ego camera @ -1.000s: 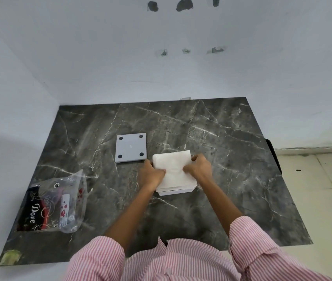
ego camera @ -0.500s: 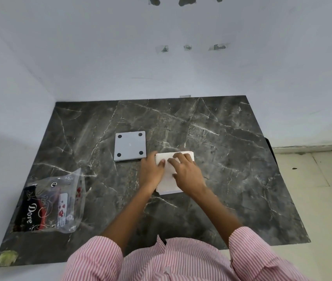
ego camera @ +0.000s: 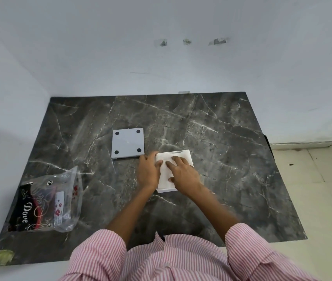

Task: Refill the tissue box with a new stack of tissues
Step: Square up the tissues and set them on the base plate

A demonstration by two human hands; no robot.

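A white stack of tissues [ego camera: 166, 180] sits in a white tissue box [ego camera: 167, 190] on the dark marble table [ego camera: 221, 149], near its middle. My right hand [ego camera: 182, 173] lies flat on top of the tissues with its fingers spread. My left hand [ego camera: 148, 171] grips the box's left side, thumb on the tissues. A grey square box lid [ego camera: 128, 143] with dark round pads at its corners lies flat just left and beyond the box. The hands hide much of the stack.
A clear plastic tissue wrapper [ego camera: 45, 201] printed "Dove" lies at the table's front left. White walls close the back and left. A tiled floor [ego camera: 313, 189] shows to the right. A piece of tape [ego camera: 3, 257] sits at the front left corner.
My right hand moved from the stack's right edge onto its top and now presses flat. My left hand stayed at the left side. The camera tilted down slightly.
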